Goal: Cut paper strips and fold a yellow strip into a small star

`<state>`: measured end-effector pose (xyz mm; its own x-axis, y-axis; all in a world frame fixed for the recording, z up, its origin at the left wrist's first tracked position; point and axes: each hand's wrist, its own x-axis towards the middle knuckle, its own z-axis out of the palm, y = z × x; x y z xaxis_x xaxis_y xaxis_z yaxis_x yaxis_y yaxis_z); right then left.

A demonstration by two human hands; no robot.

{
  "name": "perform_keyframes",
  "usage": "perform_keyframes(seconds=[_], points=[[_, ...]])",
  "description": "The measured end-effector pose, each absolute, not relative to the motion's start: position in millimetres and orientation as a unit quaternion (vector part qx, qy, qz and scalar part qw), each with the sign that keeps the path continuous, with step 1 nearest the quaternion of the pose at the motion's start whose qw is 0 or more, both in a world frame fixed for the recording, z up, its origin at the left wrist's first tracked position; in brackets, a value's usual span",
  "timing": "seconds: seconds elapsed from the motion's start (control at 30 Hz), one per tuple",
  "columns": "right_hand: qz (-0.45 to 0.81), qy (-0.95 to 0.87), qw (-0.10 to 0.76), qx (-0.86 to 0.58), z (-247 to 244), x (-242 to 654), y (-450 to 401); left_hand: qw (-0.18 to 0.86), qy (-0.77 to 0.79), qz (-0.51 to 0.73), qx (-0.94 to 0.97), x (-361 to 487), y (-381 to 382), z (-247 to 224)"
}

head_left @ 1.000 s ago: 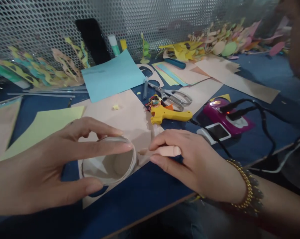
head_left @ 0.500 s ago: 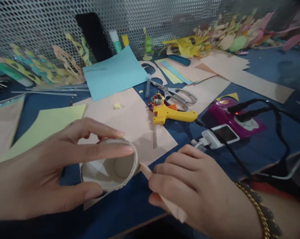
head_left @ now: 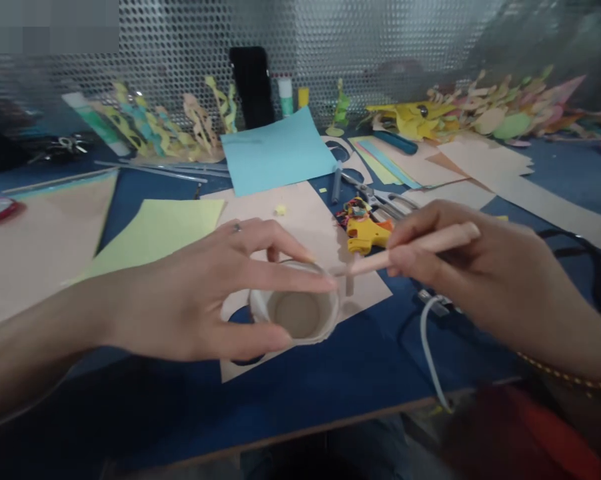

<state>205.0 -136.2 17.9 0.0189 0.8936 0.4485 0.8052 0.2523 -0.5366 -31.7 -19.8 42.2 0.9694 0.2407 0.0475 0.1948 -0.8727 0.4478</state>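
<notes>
A round, pale paper cup (head_left: 296,315), its mouth facing up toward me, is gripped at the rim by my left hand (head_left: 215,290), fingers over the far side and thumb at the near side. My right hand (head_left: 460,267) pinches a rolled pink paper stick (head_left: 430,244), whose thin tip reaches the cup's right rim. Whether the tip touches the rim is blurred. Beneath the cup lies a pink sheet (head_left: 305,230) with a small yellow star (head_left: 280,210) on it. The yellow glue gun (head_left: 365,235) is just behind the stick.
Behind are a blue sheet (head_left: 280,157), a black phone (head_left: 252,87), scissors (head_left: 398,203) and paper scraps. A yellow-green sheet (head_left: 165,230) lies left, a white cable (head_left: 430,353) right. Paper decorations (head_left: 510,113) line the metal mesh. The table's front edge (head_left: 280,437) runs below.
The view has shifted left. My right hand has risen and turned, and the stick now slants up to the right. The cup's mouth now faces more upward, with its bottom in view.
</notes>
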Motion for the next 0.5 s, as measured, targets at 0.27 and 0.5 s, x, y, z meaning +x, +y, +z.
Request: perform_keyframes(seconds=[0.27,0.5], points=[[0.231,-0.716,0.334,-0.568,22,175,-45,0.205,0.018,0.040,0.978,-40,-9,41],[0.348,-0.794,0.193,-0.459,10,144,2,0.197,-0.003,0.090,0.976,-44,-8,33]])
